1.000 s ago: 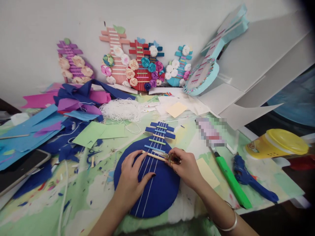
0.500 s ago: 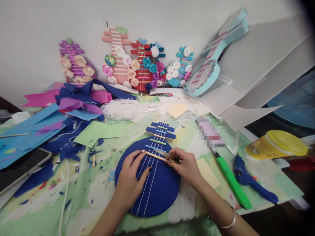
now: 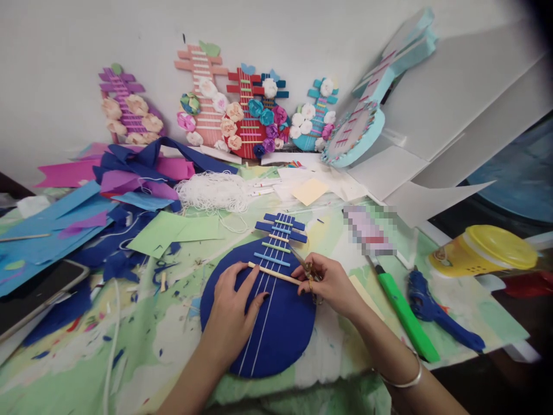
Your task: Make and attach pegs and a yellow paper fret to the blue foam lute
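A dark blue lute-shaped board (image 3: 280, 323) lies on the table, strung with white cords and crossed by short coloured sticks. My left hand (image 3: 231, 311) rests on its left side, fingers stretched out and thumb apart. Its fingertips touch the left end of a pale wooden stick (image 3: 272, 272) laid slantwise over the cords. My right hand (image 3: 330, 282) is closed around small scissors (image 3: 307, 268), their blades pointing up and left. Its fingertips are at the stick's right end; whether they pinch it I cannot tell.
A green-handled cutter (image 3: 408, 317), a blue glue gun (image 3: 440, 314) and a yellow-lidded tub (image 3: 486, 251) are at right. White string (image 3: 211, 193), felt scraps and a phone (image 3: 38, 294) lie at left. Several decorated lutes (image 3: 246, 115) lean against the wall.
My right hand has shifted slightly right and the scissors have swung, their blades now pointing more upward, off the stick. More of the stick's right end shows. My left hand stays put.
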`<action>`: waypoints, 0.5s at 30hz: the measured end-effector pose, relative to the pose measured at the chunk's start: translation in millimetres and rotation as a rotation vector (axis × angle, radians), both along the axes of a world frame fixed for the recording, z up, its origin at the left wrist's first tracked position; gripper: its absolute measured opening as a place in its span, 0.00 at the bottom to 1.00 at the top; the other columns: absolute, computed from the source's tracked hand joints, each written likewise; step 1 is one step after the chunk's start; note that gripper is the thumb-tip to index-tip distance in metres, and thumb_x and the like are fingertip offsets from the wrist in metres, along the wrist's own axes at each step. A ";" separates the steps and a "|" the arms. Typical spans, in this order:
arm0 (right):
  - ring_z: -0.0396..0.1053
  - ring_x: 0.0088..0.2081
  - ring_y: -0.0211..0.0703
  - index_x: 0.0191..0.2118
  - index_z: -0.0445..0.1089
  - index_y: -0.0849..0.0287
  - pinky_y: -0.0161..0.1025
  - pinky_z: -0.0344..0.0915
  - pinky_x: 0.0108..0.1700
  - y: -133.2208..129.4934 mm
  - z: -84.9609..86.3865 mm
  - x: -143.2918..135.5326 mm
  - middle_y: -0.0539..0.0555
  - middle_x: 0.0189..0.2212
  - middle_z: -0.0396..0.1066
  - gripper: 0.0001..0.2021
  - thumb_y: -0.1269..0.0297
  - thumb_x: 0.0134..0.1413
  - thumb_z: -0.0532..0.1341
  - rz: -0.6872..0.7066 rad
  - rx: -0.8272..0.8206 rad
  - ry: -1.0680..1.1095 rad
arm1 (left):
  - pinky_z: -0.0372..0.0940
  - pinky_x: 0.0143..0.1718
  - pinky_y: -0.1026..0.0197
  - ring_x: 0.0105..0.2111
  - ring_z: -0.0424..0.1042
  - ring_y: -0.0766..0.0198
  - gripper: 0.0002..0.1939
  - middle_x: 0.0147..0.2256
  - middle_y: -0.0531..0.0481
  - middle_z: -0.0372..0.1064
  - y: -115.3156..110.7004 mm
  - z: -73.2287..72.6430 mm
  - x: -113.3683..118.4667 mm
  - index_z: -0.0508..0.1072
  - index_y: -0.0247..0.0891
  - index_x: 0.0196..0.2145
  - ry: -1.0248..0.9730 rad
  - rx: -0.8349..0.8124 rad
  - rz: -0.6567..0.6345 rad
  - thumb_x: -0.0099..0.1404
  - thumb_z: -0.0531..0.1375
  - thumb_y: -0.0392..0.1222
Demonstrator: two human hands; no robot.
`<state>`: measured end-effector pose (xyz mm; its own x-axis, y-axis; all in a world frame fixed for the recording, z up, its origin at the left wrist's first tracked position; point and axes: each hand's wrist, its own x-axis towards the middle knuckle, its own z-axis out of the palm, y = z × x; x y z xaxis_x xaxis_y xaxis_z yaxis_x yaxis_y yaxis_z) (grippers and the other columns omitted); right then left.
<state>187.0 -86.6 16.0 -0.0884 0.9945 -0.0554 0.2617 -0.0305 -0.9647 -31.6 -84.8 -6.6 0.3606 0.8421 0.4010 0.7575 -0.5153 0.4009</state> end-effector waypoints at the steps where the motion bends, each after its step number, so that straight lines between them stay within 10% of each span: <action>1: 0.69 0.29 0.39 0.28 0.64 0.58 0.36 0.64 0.30 0.6 1.4 1.4 0.50 0.31 0.73 0.09 0.68 0.37 0.65 0.009 -0.022 0.041 | 0.57 0.52 0.46 0.52 0.57 0.52 0.20 0.50 0.39 0.57 0.2 0.0 -0.1 0.63 0.38 0.52 -0.001 0.004 -0.002 0.62 0.53 0.42; 15: 0.59 0.23 0.34 0.28 0.61 0.57 0.31 0.56 0.25 -5.7 4.8 -9.0 0.46 0.23 0.66 0.07 0.68 0.43 0.61 -0.036 0.125 -0.322 | 0.58 0.52 0.47 0.51 0.58 0.52 0.19 0.49 0.39 0.58 1.3 0.9 0.5 0.64 0.36 0.51 0.017 0.010 0.001 0.62 0.53 0.42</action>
<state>178.0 -92.3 20.7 -0.0509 0.9976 0.0472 0.5545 0.0675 -0.8294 -31.1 -83.5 -5.7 0.3668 0.8385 0.4030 0.7644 -0.5186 0.3831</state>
